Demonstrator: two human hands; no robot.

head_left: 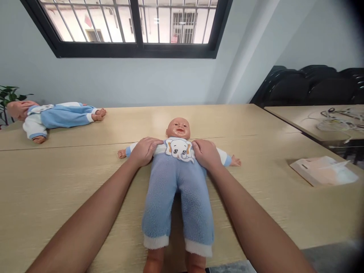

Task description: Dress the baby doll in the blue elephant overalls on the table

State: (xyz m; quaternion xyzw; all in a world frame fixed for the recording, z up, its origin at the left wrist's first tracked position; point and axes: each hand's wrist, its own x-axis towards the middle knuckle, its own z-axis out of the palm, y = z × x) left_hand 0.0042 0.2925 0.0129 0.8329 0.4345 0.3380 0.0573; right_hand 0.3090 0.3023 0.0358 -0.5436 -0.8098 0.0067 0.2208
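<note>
A baby doll (163, 178) lies on its back on the wooden table, its head away from me and its legs toward me. It wears a fuzzy blue and white outfit with an elephant patch (179, 149) on the chest. My left hand (145, 150) is closed over the doll's shoulder and upper arm on the left. On the other side, my right hand (207, 152) grips the opposite shoulder, its fingertips partly hidden. Both doll arms stretch outward past my hands, and its feet are cut off by the lower edge.
A second doll (66, 115) in similar clothes lies at the far left of the table (85, 182). A packet of tissues (324, 170) sits on the right. Tangled cables (338, 119) lie on another table, with stacked black chairs (309, 85) behind.
</note>
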